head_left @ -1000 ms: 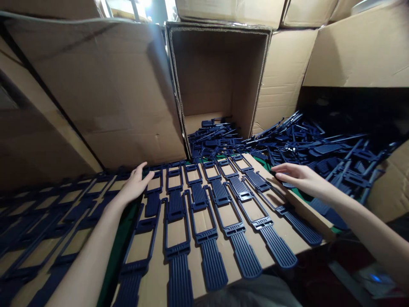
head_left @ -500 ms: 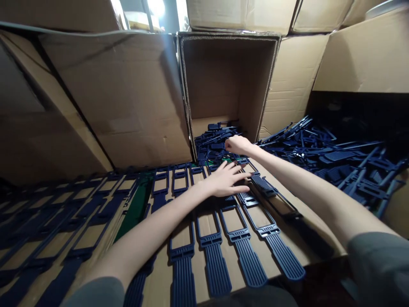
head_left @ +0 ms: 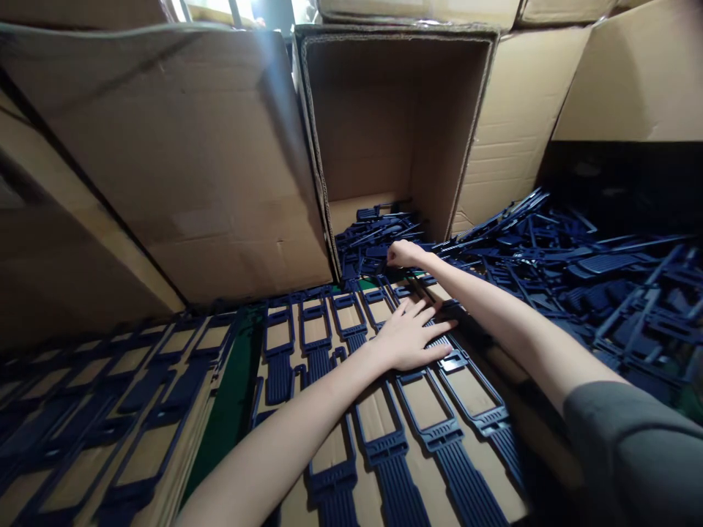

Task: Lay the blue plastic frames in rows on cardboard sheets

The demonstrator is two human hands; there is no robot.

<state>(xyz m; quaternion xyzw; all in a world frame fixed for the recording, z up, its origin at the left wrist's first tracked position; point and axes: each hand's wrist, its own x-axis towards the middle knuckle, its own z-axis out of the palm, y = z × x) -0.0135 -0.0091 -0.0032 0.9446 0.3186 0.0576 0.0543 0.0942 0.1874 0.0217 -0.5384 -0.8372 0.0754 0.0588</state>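
My left hand (head_left: pixel 411 338) lies palm down with fingers spread on dark blue plastic frame parts, each with a ribbed tab. These parts (head_left: pixel 431 406) are laid in rows on a cardboard sheet (head_left: pixel 373 413). Beyond it, my right hand (head_left: pixel 405 254) is closed in a fist at the front of a heap of similar parts (head_left: pixel 378 230). Whatever its fingers may hold is hidden from view. The heap spills from the mouth of an open cardboard box (head_left: pixel 362 139).
To the right, a larger tangled pile of blue parts (head_left: pixel 598 271) lies beside my right forearm. On the left is a stack of cardboard sheets (head_left: pixel 190 446) with more parts in rows. Green surface (head_left: pixel 225 402) shows between the stacks. A tall carton (head_left: pixel 220 168) stands behind.
The view has dipped and come closer. My left hand has slid slightly right and nearer me, still spread. My right fist stays by the heap. The part slanting along the sheet's right edge no longer shows.
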